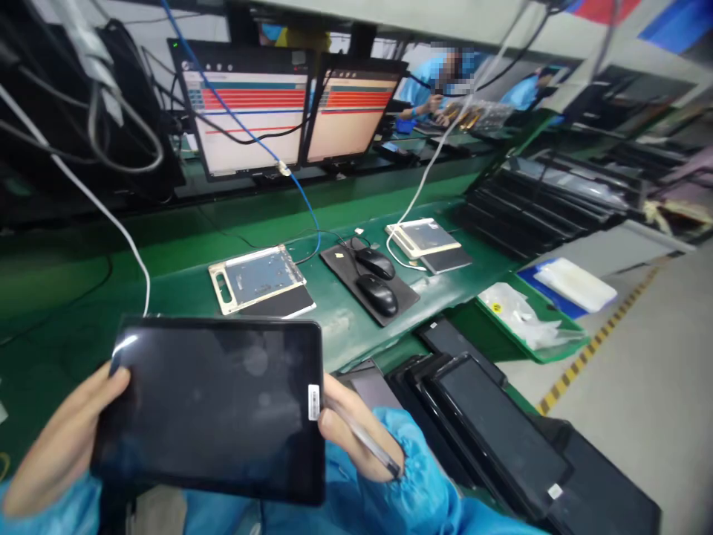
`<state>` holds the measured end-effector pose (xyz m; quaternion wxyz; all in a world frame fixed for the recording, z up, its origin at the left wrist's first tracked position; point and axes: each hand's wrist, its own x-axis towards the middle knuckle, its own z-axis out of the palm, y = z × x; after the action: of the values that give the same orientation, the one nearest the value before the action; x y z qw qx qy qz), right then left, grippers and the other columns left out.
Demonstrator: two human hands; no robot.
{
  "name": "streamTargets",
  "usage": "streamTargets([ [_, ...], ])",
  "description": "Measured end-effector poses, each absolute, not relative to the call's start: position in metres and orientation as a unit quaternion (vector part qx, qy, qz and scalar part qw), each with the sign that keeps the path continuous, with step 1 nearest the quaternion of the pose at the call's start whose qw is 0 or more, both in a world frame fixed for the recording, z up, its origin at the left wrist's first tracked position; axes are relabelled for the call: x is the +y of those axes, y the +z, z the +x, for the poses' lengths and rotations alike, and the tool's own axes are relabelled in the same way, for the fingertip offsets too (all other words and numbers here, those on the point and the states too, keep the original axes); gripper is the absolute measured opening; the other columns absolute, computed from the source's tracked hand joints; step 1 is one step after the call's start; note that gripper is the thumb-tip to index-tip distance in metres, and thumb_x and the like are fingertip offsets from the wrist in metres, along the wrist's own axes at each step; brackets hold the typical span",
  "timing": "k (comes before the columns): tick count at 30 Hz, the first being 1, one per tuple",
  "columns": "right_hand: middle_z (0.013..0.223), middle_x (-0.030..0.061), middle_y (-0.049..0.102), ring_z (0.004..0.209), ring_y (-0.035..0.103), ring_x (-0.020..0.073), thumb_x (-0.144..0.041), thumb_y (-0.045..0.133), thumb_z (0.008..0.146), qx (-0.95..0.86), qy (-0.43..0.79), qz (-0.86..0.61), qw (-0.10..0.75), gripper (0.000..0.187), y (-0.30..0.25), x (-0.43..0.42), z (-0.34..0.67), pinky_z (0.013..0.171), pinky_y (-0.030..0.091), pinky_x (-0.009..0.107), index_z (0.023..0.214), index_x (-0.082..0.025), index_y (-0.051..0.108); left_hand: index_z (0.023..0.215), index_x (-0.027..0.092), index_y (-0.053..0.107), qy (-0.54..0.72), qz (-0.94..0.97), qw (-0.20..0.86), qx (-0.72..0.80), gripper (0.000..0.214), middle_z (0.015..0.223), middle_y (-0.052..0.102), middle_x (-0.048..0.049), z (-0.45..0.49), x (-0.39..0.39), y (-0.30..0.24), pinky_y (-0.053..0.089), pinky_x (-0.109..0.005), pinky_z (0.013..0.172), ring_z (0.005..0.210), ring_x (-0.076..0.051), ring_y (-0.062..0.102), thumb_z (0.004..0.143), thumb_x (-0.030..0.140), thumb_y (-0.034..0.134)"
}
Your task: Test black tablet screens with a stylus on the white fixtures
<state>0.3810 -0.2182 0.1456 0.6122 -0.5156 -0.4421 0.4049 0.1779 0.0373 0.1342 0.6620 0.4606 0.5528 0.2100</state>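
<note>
Two bare hands at six o'clock, gripping a dark tablet point(215, 405) by its short edges, screen up and blank. Left hand point(59, 438) at eight o'clock, fingers closed round the left edge, one fingertip lying on the glass corner. Right hand point(356, 431) at five o'clock, thumb pressed on the right edge beside a small white barcode label point(313, 402), fingers tucked underneath and also pinching a slim grey stylus point(365, 440). White cable point(119, 234) plugged in at the tablet's top edge, trailing off toward ten o'clock. Just beyond, at four o'clock, stacked black tablets point(490, 423) leaning in a row. Farther out on the green bench point(183, 267): metal fixture plate point(256, 276) at twelve, black mat point(370, 286) bearing two mice point(377, 279) at one, second fixture point(423, 238) past that. Blue tray point(557, 293) with white pad at two o'clock. Farthest back, two lit monitors point(295, 108) striped red, and a blue-sleeved co-worker point(428, 82) at a distant bench.
</note>
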Motion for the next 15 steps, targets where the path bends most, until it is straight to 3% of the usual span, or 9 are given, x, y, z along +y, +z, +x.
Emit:
streamTargets([
  [4, 0.142, 0.0062, 0.046, 0.134, 0.04, 0.0225, -0.051, 0.044, 0.095, -0.406, 0.449, -0.5, 0.62, 0.054, 0.131, -0.222, 0.363, 0.113, 0.032, 0.035, 0.143, -0.027, 0.04, 0.118, 0.014, 0.063, 0.167, 0.514, 0.681, 0.494, 0.079, 0.087, 0.074, -0.0043, 0.193, 0.059, 0.161, 0.057, -0.044, 0.072, 0.088, -0.033, 0.067, 0.05, 0.042, 0.089],
  [8, 0.145, 0.0072, 0.043, 0.134, 0.04, 0.0224, -0.041, 0.045, 0.096, -0.378, 0.46, -0.481, 0.644, 0.052, 0.119, -0.228, 0.354, 0.113, 0.034, 0.035, 0.145, -0.027, 0.037, 0.126, 0.006, 0.055, 0.127, 0.55, 0.71, 0.421, 0.061, 0.091, 0.073, -0.0069, 0.202, 0.067, 0.172, 0.057, -0.039, 0.063, 0.073, -0.024, 0.069, 0.074, 0.033, 0.074],
  [15, 0.143, 0.0093, 0.046, 0.134, 0.04, 0.0254, -0.047, 0.047, 0.094, -0.355, 0.473, -0.469, 0.656, 0.057, 0.115, -0.226, 0.353, 0.113, 0.033, 0.04, 0.145, -0.025, 0.037, 0.11, 0.015, 0.065, 0.09, 0.543, 0.728, 0.408, 0.05, 0.084, 0.073, -0.006, 0.208, 0.065, 0.183, 0.059, -0.029, 0.057, 0.062, -0.02, 0.068, 0.068, 0.036, 0.081],
])
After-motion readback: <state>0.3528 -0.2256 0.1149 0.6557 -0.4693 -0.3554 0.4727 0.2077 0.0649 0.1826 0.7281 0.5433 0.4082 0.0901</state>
